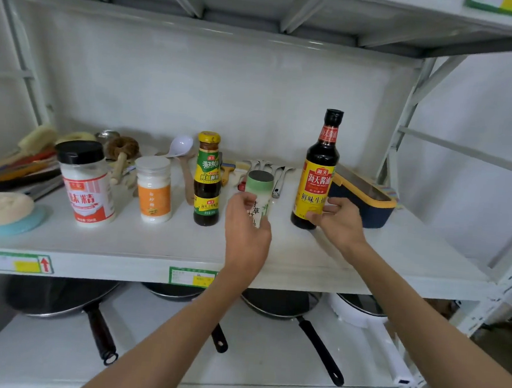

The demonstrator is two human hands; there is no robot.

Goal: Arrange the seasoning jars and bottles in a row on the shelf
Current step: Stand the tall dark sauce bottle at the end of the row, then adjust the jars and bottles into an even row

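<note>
Five seasoning containers stand along the white shelf [154, 247]. From the left: a large white jar with a black lid and red label [86, 182], a small white jar with an orange label [155, 189], a dark sauce bottle with a yellow cap [208, 178], a white jar with a green top and grey lid [259, 188], and a tall soy sauce bottle with a yellow label [318, 171]. My left hand [246, 226] is wrapped around the green-topped jar. My right hand [337, 220] grips the base of the soy sauce bottle.
Behind the row lie wooden spoons, a white ladle [179, 146], brushes and metal utensils [277, 171]. A blue and yellow box [366, 201] sits right of the soy sauce. A sponge on a blue pad [5, 212] lies far left. Pans [59, 298] fill the lower shelf.
</note>
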